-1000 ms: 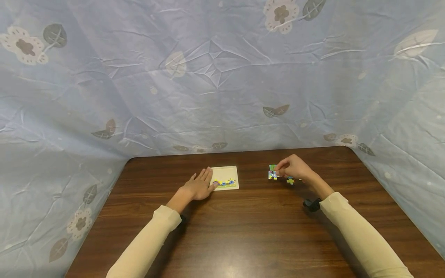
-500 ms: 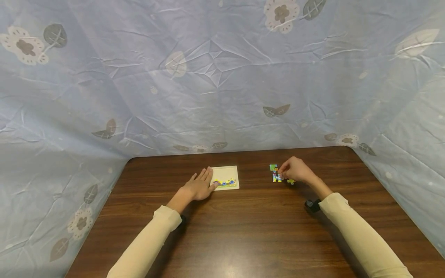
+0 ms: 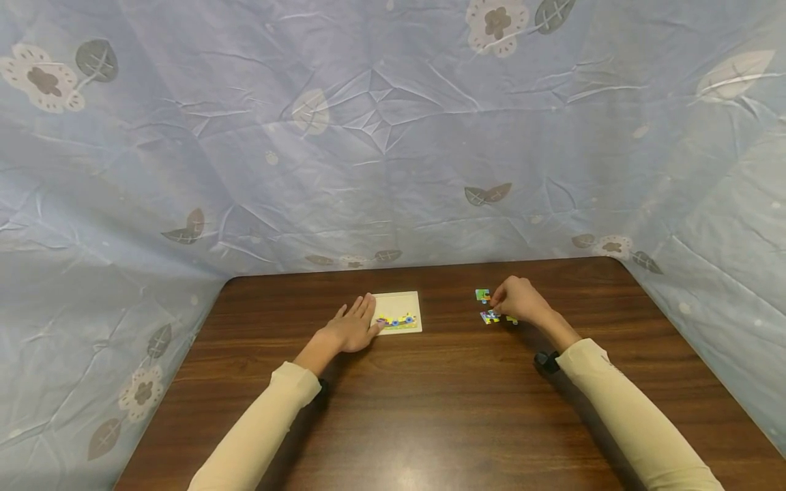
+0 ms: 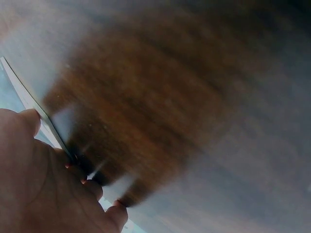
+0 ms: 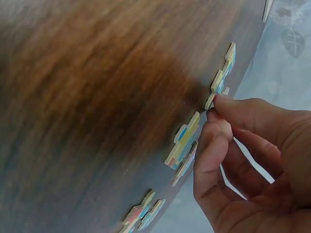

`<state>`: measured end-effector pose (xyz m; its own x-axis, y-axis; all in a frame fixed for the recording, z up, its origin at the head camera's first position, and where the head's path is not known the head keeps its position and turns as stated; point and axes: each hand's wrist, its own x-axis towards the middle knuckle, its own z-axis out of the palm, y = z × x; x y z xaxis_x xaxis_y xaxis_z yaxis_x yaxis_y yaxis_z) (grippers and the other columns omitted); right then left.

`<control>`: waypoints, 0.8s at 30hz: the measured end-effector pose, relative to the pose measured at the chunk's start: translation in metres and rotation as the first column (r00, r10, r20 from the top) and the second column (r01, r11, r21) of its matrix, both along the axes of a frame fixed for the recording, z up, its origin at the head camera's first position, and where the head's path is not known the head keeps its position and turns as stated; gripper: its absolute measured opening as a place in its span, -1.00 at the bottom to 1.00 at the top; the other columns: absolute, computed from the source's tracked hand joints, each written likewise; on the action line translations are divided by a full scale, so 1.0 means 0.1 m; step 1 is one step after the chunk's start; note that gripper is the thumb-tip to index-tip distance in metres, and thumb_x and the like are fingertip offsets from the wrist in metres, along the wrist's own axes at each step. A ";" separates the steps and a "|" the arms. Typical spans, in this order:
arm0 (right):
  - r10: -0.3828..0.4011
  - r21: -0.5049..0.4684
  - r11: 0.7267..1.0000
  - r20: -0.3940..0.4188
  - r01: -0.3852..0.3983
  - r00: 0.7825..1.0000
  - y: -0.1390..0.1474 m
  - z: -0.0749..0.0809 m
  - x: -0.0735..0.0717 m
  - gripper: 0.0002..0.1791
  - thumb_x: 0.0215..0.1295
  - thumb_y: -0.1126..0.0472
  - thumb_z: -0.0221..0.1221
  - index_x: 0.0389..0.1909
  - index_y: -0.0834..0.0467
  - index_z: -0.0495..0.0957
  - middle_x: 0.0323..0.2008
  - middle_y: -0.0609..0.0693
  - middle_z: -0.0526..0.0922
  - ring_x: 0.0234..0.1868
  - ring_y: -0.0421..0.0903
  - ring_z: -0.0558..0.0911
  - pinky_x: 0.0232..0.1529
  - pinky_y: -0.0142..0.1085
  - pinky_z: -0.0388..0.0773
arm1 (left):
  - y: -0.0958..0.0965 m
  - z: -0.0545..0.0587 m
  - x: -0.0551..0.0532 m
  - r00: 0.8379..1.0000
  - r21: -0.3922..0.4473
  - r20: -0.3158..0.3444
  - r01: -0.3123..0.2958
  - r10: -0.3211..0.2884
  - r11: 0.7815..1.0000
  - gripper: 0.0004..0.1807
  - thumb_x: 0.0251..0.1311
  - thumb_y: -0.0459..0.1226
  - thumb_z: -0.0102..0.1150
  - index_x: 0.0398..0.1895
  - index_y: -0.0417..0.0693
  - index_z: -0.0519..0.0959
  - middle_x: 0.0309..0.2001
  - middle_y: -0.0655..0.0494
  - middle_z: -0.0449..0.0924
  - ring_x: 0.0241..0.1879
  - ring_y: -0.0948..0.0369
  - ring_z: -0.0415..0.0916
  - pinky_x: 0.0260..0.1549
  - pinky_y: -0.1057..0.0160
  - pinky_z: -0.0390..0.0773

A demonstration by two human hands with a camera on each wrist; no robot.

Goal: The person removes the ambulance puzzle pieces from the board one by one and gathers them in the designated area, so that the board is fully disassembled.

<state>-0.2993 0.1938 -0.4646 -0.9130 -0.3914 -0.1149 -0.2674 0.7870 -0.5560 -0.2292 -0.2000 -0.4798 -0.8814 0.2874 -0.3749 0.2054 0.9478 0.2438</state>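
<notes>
My left hand (image 3: 353,332) lies with its fingers straight over the left edge of a cream puzzle tray (image 3: 396,304); its thumb reaches onto the tray's lower left corner. Along the tray's lower edge, puzzle pieces form a yellow and blue picture. Over to the right, my right hand (image 3: 522,300) pinches a jigsaw piece (image 3: 489,317) by one end, low over the table. In the right wrist view, this colourful piece (image 5: 221,80) shows edge-on, with thumb and fingertip at its near end. A green jigsaw piece (image 3: 482,295) lies just behind it.
Several loose jigsaw pieces (image 5: 183,141) lie under and beside the right hand, partly hidden from the head view. The brown wooden table (image 3: 405,409) ends at a pale patterned cloth (image 3: 393,170) behind and at the sides. A black wrist device (image 3: 545,362) sits at the right cuff.
My right hand has drawn the pinched jigsaw piece away from the green one, slightly right and nearer, and turned it a little. My left hand stays on the tray.
</notes>
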 end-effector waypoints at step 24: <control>-0.082 0.021 0.996 0.001 0.082 0.997 -0.07 -0.01 0.04 -0.86 0.25 0.35 0.32 -0.48 0.21 0.78 -0.52 0.06 0.77 -0.62 -0.17 0.55 -0.57 -0.36 0.48 | 0.01 0.00 0.02 1.000 -0.025 -0.026 0.013 -0.014 1.000 -0.13 0.67 0.20 -0.46 0.73 -0.15 -0.34 0.75 -0.08 -0.46 0.75 -0.03 -0.41 0.71 -0.21 -0.27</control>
<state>-0.2949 0.1871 -0.4657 -0.9417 -0.3129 -0.1238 -0.2009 0.8178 -0.5392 -0.2276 -0.1993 -0.4793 -0.8870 0.2901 -0.3593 0.2242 0.9507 0.2143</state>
